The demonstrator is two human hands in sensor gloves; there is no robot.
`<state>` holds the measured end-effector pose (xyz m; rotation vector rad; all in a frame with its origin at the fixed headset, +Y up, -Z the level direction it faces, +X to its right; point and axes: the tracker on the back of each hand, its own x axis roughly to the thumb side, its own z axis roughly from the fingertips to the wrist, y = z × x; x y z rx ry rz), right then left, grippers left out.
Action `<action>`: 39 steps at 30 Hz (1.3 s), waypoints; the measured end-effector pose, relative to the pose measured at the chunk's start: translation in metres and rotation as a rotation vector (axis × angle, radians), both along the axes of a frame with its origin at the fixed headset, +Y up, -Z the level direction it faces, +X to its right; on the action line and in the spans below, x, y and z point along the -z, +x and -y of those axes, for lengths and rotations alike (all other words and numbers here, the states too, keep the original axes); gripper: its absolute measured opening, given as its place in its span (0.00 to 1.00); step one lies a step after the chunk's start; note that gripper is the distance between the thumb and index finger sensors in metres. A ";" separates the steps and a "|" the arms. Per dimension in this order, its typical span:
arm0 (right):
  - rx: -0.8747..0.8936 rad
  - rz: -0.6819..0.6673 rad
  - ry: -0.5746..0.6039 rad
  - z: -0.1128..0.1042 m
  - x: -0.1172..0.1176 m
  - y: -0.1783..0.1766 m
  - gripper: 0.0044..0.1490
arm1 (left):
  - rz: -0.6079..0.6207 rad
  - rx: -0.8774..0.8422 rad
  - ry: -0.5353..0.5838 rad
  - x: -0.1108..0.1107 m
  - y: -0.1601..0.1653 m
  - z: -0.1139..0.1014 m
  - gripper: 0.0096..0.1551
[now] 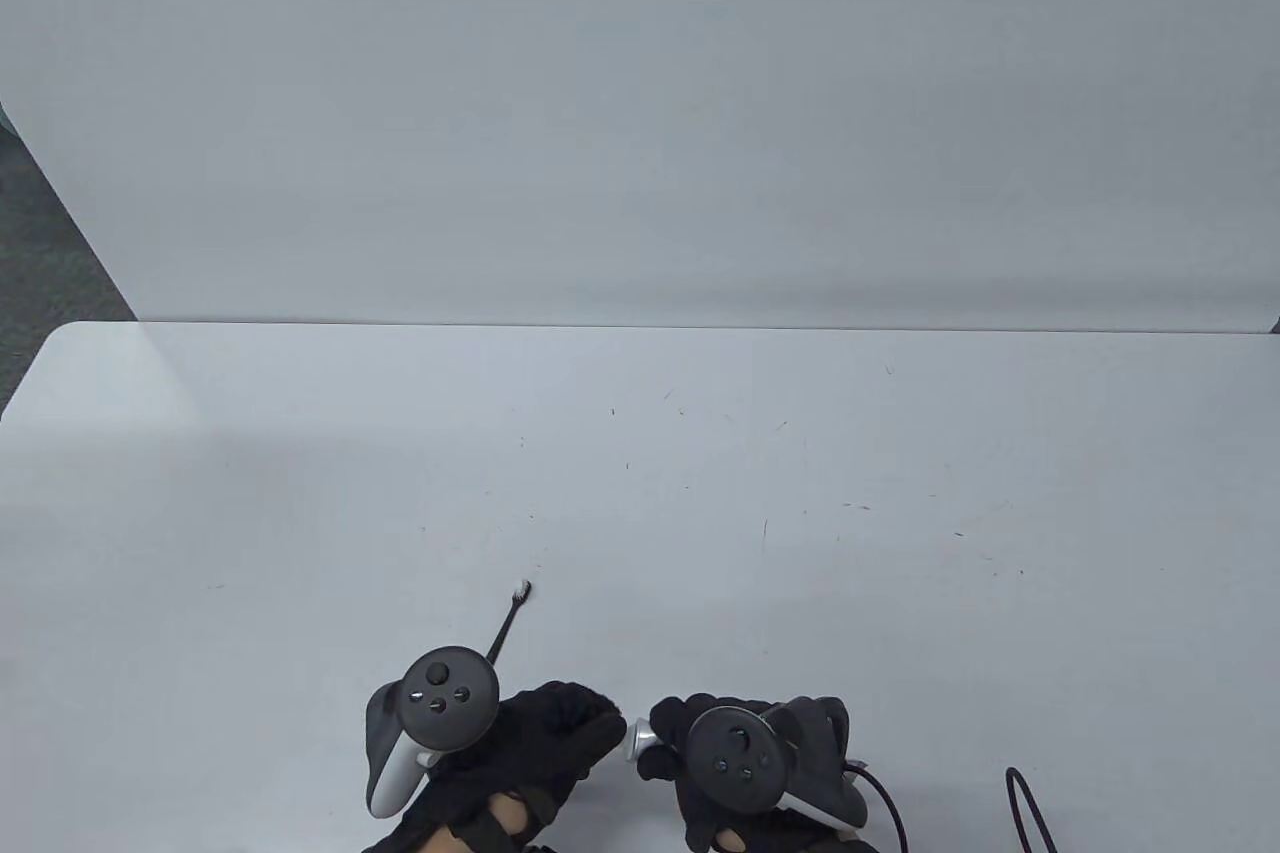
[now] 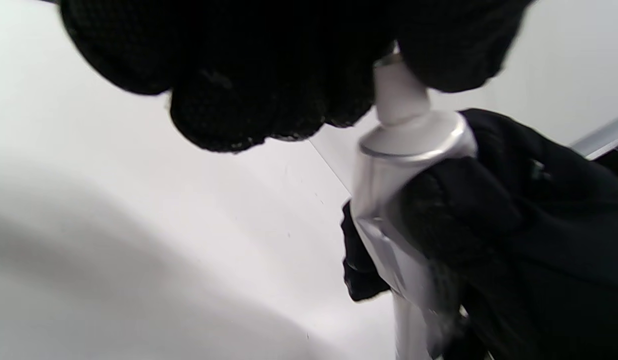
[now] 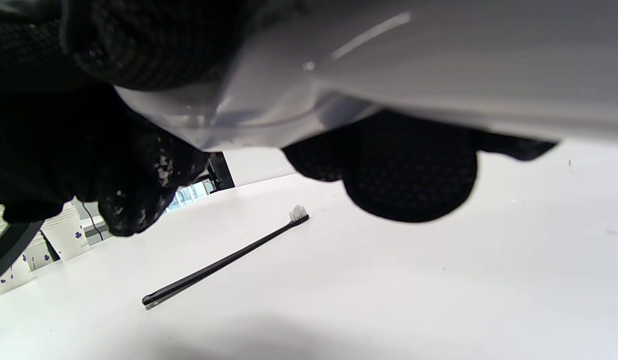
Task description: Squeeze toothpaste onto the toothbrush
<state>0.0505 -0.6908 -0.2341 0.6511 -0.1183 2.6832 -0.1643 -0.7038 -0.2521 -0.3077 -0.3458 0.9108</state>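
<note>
A black toothbrush with white bristles lies flat on the white table, just beyond my left hand; it also shows in the right wrist view. My right hand grips a silver toothpaste tube around its body, held above the table. In the left wrist view the tube points its white cap end up into my left hand's fingertips, which pinch its tip. My left hand is close against the tube's end. The tip itself is hidden by the fingers.
A black cable loop lies at the table's front right. A white wall panel stands behind the table's far edge. Paper cups stand off to one side in the right wrist view.
</note>
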 end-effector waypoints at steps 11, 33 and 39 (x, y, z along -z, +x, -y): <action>-0.009 0.001 0.004 0.000 0.000 0.000 0.34 | 0.012 0.026 0.017 -0.001 0.002 0.000 0.26; -0.081 0.040 0.061 0.002 0.005 0.000 0.34 | 0.024 0.007 0.123 0.010 0.012 0.006 0.25; -0.047 0.050 0.042 0.001 0.007 0.003 0.34 | 0.007 -0.023 0.119 0.011 0.008 0.006 0.26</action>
